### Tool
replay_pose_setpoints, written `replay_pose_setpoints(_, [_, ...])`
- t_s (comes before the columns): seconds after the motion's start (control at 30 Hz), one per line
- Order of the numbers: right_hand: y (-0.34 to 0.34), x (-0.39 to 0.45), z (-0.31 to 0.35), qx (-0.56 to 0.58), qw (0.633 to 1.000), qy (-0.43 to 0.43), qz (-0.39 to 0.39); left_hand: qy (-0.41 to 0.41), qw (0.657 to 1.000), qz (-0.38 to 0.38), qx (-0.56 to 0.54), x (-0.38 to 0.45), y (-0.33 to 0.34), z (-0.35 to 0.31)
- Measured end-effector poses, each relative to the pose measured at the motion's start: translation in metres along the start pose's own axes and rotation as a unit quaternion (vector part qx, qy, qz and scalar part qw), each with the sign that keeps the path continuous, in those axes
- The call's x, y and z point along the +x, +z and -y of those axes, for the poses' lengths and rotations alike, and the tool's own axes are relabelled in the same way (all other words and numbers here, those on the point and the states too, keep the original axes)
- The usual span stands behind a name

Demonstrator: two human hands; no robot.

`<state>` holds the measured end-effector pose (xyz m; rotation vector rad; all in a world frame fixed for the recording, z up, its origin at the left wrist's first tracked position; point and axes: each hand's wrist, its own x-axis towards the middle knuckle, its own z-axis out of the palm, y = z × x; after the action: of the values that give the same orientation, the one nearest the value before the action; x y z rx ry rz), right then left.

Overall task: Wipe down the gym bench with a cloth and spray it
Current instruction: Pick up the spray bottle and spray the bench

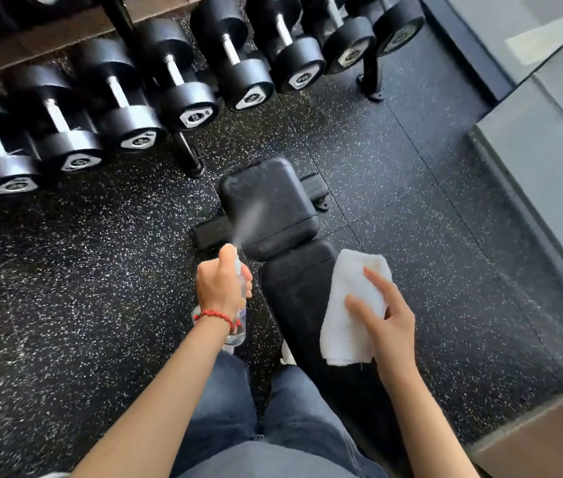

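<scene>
Mist drifts over the padded black counter (269, 208) before a dumbbell rack (128, 98). The right hand (387, 315) pinches a soft, light white cloth (345, 326); the left hand (221, 284) squeezes a small clear spray bottle (238, 326).

The table (269, 205) runs away from me across the floor (394, 174), its far pad ahead and its near pad closer to my legs (273, 419). My left grip (219, 282) is just left of the near pad, holding the spray bottle (237, 331), with mist (250, 217) over the far pad's left side. My right grip (385, 320) holds the cloth (349, 305) over the near pad's right edge. The dumbbell rack (128, 88) stands beyond, to the left. A wall (542, 139) lies to the right.
</scene>
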<state>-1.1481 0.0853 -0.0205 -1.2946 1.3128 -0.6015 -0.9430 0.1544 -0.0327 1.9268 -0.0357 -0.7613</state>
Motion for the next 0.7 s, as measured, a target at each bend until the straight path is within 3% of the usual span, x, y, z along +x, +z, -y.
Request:
replay_pose_setpoints(0.33, [0.114,0.017,0.040,0.001,0.999,-0.012,-0.038,-0.001,0.998,0.062,0.001,0.084,-0.063,-0.028])
replay_pose_setpoints(0.53, [0.223,0.022,0.076,-0.014,0.999,-0.045,0.013,0.043,0.997,0.065,0.000,0.143,-0.139,-0.043])
replay_pose_setpoints(0.7, [0.308,0.030,0.105,-0.025,0.994,-0.062,0.081,0.040,0.999,0.018,-0.024,0.188,-0.210,-0.052])
